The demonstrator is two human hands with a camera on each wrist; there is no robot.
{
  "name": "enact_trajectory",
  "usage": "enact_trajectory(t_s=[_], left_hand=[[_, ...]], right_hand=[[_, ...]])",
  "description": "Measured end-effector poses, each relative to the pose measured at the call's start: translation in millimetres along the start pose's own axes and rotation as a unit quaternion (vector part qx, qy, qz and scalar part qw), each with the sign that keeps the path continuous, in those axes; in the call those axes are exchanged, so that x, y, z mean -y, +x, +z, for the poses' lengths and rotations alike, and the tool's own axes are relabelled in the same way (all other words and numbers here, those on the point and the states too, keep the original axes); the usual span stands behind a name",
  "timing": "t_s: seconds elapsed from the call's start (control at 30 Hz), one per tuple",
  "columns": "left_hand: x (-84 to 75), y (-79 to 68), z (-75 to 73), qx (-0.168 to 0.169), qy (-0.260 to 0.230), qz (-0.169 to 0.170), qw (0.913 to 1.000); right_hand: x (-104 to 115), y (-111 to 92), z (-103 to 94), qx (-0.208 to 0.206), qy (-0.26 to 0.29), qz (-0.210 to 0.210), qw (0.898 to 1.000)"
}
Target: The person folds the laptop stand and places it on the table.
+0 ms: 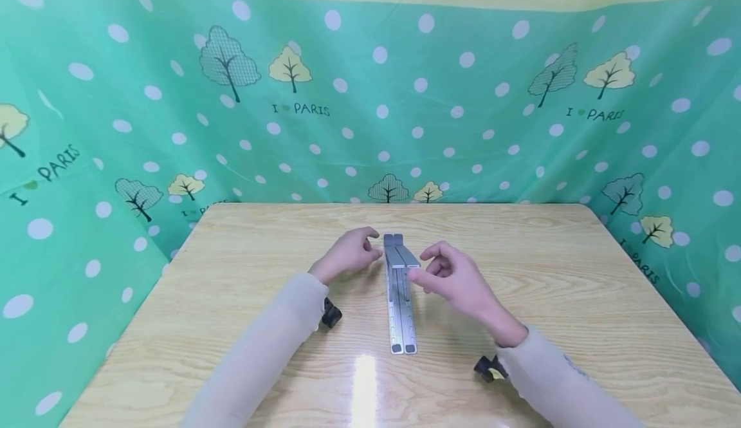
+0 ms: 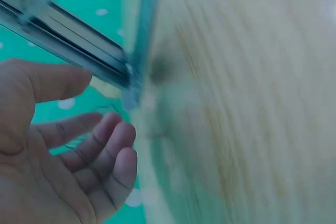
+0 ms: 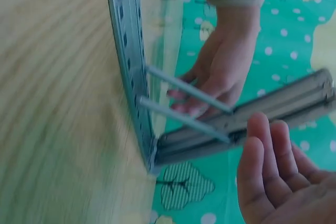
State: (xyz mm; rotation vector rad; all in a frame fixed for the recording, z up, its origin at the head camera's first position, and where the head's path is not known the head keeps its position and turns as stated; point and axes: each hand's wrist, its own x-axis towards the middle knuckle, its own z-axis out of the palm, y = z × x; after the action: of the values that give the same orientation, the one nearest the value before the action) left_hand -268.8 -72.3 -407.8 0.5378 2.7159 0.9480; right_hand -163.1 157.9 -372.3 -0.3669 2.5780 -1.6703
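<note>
A silver folding laptop stand (image 1: 402, 315) stands on the table, its two narrow base rails side by side. In the right wrist view, the upper arms (image 3: 194, 140) are raised at an angle from the base, with two thin struts (image 3: 178, 114) between them. My left hand (image 1: 350, 252) is at the stand's left, near its far end, fingers loosely bent and holding nothing. On the other side is my right hand (image 1: 457, 280), fingers relaxed, thumb tip overlapping the raised top edge in the head view. The left wrist view shows the left thumb (image 2: 60, 81) close beside the stand.
The wooden table (image 1: 260, 248) extends around the stand. Behind it hangs a green curtain (image 1: 359, 145) with white dots and trees. Black wrist devices show under both sleeves, one at the left forearm (image 1: 331, 314) and another at the right.
</note>
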Motion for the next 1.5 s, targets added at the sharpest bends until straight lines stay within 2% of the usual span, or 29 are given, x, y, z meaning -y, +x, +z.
enact_trajectory(t_s=[0.17,0.37,0.6,0.77,0.97,1.1,1.23,1.5], left_hand=[[-9.8,-19.7,1.0,-0.038,-0.031,0.018,0.9986],[-16.5,-33.2,5.2,-0.051,-0.081,0.017,0.9953],[-15.8,-39.0,9.8,-0.035,-0.135,0.021,0.99],[-13.3,-43.1,9.9,-0.021,-0.156,0.024,0.9872],[-16.5,-45.7,12.5,0.0,-0.189,0.019,0.9818],[-18.1,-45.9,15.5,0.011,-0.188,0.011,0.9821],[-19.4,-45.1,18.8,0.02,-0.175,0.018,0.9842],[-18.2,-45.1,27.9,0.029,-0.19,0.014,0.9812]], right_hand=[[-15,13,-10.8,0.017,-0.024,-0.017,0.999],[-29,23,-9.6,0.019,-0.029,-0.002,0.999],[-33,30,-2.6,0.037,0.011,0.038,0.999],[-29,36,8.2,0.066,0.039,0.062,0.995],[-27,37,13.8,0.074,0.036,0.073,0.994],[-28,37,16.0,0.078,0.044,0.084,0.992],[-29,36,17.9,0.077,0.055,0.098,0.991],[-33,38,22.0,0.088,0.041,0.093,0.991]])
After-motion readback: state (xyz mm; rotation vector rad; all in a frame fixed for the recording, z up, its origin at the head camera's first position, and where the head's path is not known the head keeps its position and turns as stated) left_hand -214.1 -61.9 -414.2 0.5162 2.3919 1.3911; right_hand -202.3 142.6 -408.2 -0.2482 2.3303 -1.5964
